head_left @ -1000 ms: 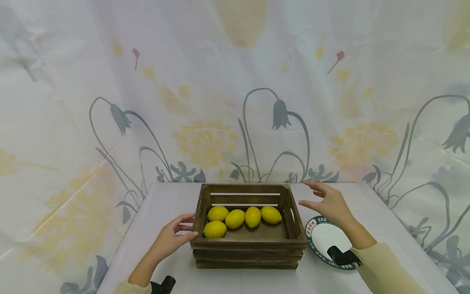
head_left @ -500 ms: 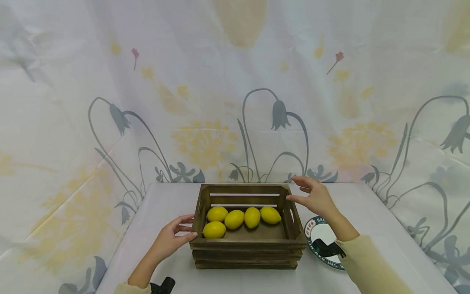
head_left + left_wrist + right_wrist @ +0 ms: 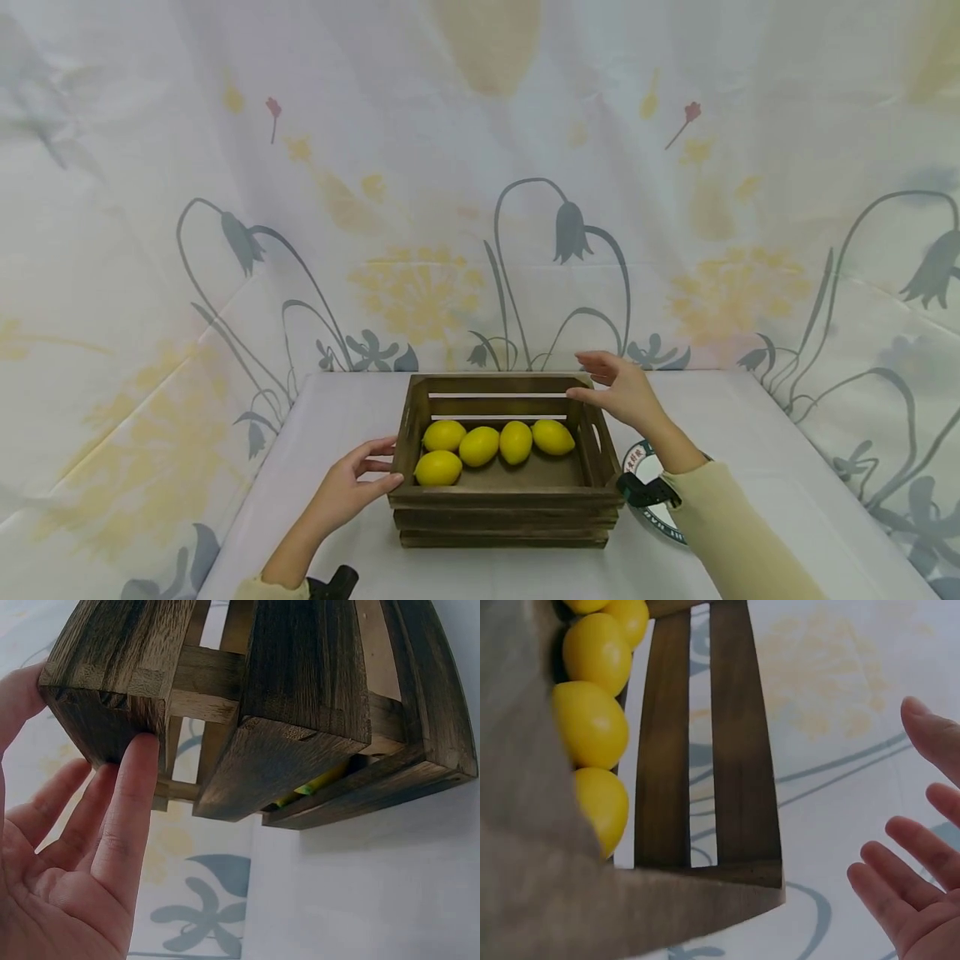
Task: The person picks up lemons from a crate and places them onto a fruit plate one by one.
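A brown wooden slatted crate (image 3: 510, 504) stands on the table with several yellow lemons (image 3: 480, 447) inside, gathered towards its left and middle. At the crate's left end, my left hand (image 3: 351, 482) touches the top slat, its thumb by the front corner and its fingers fairly straight against the outside. My right hand (image 3: 621, 390) hovers above the crate's back right corner, thumb and fingers apart, holding nothing. In the right wrist view, the fingers (image 3: 900, 862) are spread beside the slats, away from the lemons (image 3: 592, 724).
A white plate with a green lettered rim (image 3: 636, 457) lies right of the crate, partly hidden by my right forearm and wrist camera. A white cloth (image 3: 330, 408) covers the table. Behind it hangs a flower-printed curtain (image 3: 420, 208).
My right hand has moved left and slightly up, from beside the crate to over its back right corner. My left hand, the crate and the lemons stay as they were.
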A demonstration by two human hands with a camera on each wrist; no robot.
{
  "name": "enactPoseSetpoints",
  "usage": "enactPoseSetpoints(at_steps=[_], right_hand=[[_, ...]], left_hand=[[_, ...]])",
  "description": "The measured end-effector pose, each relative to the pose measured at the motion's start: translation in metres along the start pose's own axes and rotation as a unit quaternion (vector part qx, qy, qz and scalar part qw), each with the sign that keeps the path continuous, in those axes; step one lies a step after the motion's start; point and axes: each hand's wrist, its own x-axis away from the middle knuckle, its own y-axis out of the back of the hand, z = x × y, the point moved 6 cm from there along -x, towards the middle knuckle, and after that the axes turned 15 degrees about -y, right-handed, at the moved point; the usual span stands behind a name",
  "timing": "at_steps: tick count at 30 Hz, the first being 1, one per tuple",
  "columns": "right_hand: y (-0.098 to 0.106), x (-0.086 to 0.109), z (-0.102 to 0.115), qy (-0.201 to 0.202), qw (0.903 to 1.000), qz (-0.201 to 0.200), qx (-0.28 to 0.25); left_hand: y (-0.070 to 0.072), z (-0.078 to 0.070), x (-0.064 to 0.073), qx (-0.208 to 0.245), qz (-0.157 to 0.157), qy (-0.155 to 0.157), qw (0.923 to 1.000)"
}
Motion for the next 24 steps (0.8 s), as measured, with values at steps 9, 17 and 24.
enactPoseSetpoints(at_steps=[9,17,24], right_hand=[[-0.016,-0.010,0.008,-0.011,0.9996,0.023,-0.007],[-0.033,-0.019,0.015,-0.012,0.9987,0.050,0.001],[-0.046,-0.024,0.024,0.004,0.9976,0.069,0.006]], left_hand=[[0.000,0.000,0.002,-0.004,-0.002,0.003,1.0000],[0.001,0.000,0.000,-0.004,-0.002,-0.006,1.0000],[0.000,0.000,0.000,-0.003,0.000,-0.003,1.0000]])
